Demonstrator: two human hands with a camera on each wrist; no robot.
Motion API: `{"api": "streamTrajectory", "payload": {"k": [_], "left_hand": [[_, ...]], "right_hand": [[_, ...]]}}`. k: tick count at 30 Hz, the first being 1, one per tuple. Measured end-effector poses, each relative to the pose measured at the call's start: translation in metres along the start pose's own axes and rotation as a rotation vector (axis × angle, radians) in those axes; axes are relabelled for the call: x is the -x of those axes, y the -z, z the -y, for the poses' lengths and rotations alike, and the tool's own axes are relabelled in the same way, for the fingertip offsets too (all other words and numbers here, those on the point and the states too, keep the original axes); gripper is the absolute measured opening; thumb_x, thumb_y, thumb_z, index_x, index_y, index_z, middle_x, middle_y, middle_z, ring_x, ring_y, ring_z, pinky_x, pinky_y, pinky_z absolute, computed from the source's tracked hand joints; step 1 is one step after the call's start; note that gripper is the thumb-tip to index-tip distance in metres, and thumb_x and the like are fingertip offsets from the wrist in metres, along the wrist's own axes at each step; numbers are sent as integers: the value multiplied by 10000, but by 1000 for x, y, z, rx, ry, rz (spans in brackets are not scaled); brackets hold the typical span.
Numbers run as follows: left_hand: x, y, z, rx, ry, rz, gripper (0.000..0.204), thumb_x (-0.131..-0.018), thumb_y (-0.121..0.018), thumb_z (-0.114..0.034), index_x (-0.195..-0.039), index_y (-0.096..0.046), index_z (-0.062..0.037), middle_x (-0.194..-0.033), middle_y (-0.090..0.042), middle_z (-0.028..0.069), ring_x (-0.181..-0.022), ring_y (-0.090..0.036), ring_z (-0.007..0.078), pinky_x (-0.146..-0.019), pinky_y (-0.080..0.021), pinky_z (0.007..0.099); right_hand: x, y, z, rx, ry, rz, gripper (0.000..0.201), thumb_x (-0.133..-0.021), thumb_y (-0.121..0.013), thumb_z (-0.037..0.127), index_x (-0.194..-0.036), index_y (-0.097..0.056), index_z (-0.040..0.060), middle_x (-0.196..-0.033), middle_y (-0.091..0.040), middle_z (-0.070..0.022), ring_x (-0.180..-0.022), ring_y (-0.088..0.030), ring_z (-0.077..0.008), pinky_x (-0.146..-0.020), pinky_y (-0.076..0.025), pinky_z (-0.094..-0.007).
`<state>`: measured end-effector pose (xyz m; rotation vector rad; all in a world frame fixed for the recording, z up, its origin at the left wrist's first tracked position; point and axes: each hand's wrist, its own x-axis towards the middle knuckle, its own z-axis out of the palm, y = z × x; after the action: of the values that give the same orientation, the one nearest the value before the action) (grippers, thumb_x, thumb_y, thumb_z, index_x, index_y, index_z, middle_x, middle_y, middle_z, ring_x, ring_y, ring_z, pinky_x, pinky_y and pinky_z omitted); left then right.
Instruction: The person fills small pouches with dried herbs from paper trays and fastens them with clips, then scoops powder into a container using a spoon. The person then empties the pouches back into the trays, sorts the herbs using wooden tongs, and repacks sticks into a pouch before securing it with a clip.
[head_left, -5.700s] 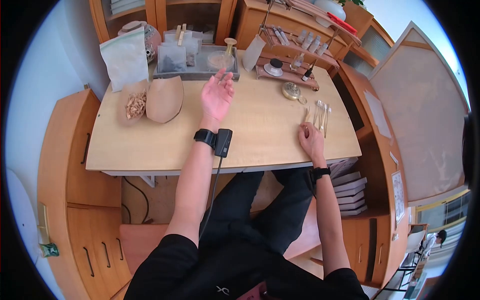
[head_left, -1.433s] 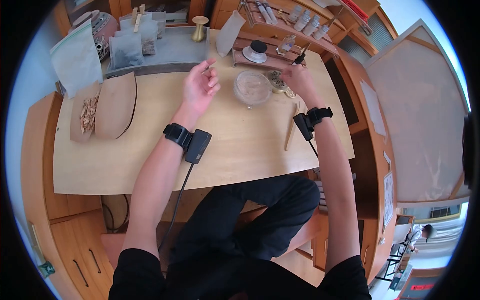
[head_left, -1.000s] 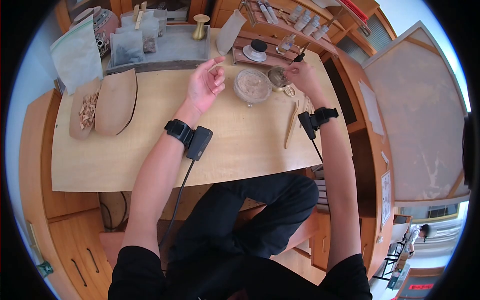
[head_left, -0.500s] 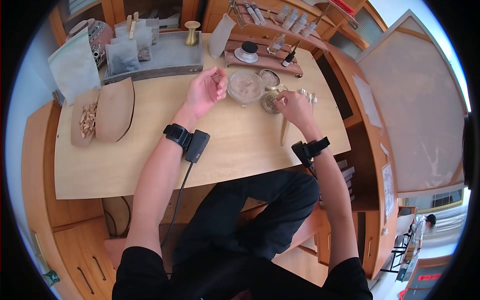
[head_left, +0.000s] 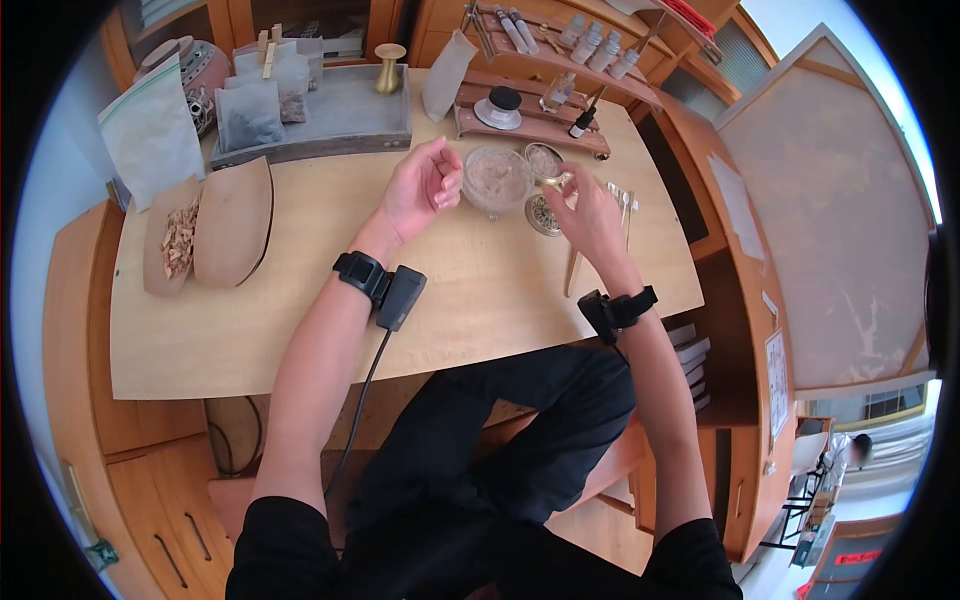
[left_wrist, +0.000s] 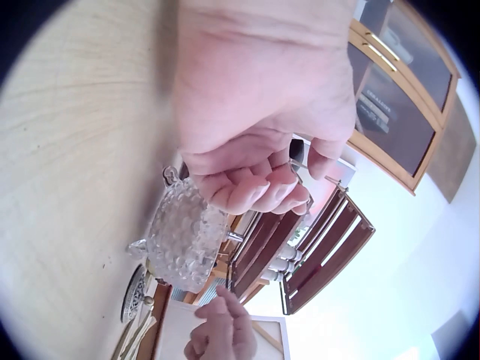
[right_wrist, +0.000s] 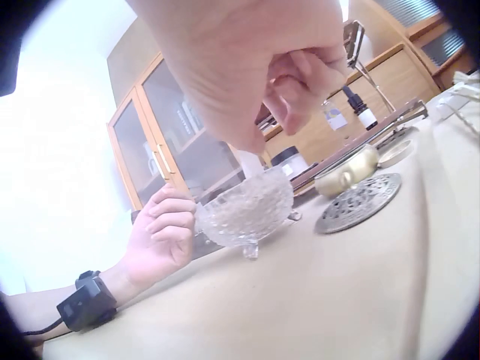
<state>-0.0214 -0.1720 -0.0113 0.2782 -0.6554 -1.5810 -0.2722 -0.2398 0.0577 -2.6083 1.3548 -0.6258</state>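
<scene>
My left hand (head_left: 420,190) hovers beside a footed, textured glass bowl (head_left: 497,180) of pale powder, fingers loosely curled, palm turned inward; in the right wrist view its fingertips overlap the bowl's rim. My right hand (head_left: 596,222) is raised over a brass openwork lid (head_left: 541,213), its fingers bent and nothing seen between them. The lid lies flat on the table in front of a small round brass burner (right_wrist: 346,174). Uncovered, the burner shows pale powder inside in the head view. Right of the bowl, it stands close to it.
Slim tools (head_left: 622,196) lie right of the lid, partly behind the right hand. A wooden rack (head_left: 540,118) with bottles and a black-topped jar stands behind. At left are a grey tray (head_left: 350,110), pouches and a paper holder of wood chips (head_left: 180,235).
The glass bowl has gone from the tray to the table. My right hand has lifted the openwork lid off the burner, set it down in front and let go. The left hand barely moved lately.
</scene>
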Motion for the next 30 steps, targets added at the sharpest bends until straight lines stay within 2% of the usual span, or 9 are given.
{"api": "streamTrajectory", "payload": {"k": [2,3,5,8,13,21,24,26,30], "left_hand": [[0,-2,0,-8,-3,-15,390,-1026,-415,-357,-857,-600,-57,-619,-461,2,-495,-394,100,-491,-339,245],[0,-3,-1,-13,-10,-29,384,-1025,-414,-356,-867,-597,-57,-631,-468,3,-500,-397,102,-493,-340,245],[0,-4,-2,-22,-17,-42,378,-1025,-413,-354,-878,-594,-57,-643,-475,4,-505,-399,103,-495,-340,246],[-1,-1,-1,-16,-40,-28,364,-1022,-414,-352,-911,-595,-57,-667,-491,11,-532,-412,110,-529,-355,258],[-3,0,1,29,-47,-22,349,-1014,-423,-339,-957,-606,-48,-693,-518,27,-578,-435,129,-601,-371,279],[-2,-2,2,8,-63,-72,320,-996,-456,-329,-975,-604,-46,-701,-522,25,-580,-438,124,-598,-370,273],[-3,-2,1,17,-75,-79,309,-990,-468,-326,-977,-600,-48,-699,-516,21,-576,-439,121,-589,-372,275],[-3,0,2,30,-76,-88,304,-988,-471,-325,-977,-599,-49,-698,-513,19,-575,-440,121,-582,-372,275],[-5,1,1,34,-93,-75,302,-975,-492,-329,-970,-606,-49,-696,-526,23,-569,-454,121,-564,-370,272]], "right_hand": [[-2,-4,17,-82,120,-140,602,-796,-738,365,-1268,-525,58,-990,-664,-154,-911,-656,-330,-755,-533,-417],[-4,-6,24,-84,119,-143,602,-796,-738,365,-1268,-525,58,-990,-664,-154,-911,-656,-330,-755,-533,-417],[-7,-11,36,-3,285,-176,800,-735,-779,410,-1358,-437,44,-1171,-605,-205,-1102,-581,-378,-882,-489,-468],[-13,-16,46,51,208,-28,952,-670,-809,448,-1407,-377,28,-1238,-562,-242,-1194,-513,-413,-957,-435,-522],[-21,-21,43,2,198,16,990,-645,-809,451,-1417,-358,27,-1227,-571,-251,-1192,-518,-416,-963,-430,-531],[-27,-17,36,-27,155,-1,1000,-636,-816,436,-1418,-346,26,-1191,-583,-251,-1170,-528,-424,-963,-434,-521],[-21,-1,29,17,158,-79,846,-704,-801,365,-1387,-402,63,-1166,-594,-229,-1148,-540,-415,-947,-449,-494],[-19,20,2,-101,233,-113,586,-789,-755,260,-1298,-518,93,-1160,-600,-201,-1100,-570,-384,-911,-474,-450],[-6,48,-84,-1,-25,-133,237,-830,-706,174,-1028,-679,47,-1001,-655,-182,-896,-648,-341,-785,-518,-409]]}}
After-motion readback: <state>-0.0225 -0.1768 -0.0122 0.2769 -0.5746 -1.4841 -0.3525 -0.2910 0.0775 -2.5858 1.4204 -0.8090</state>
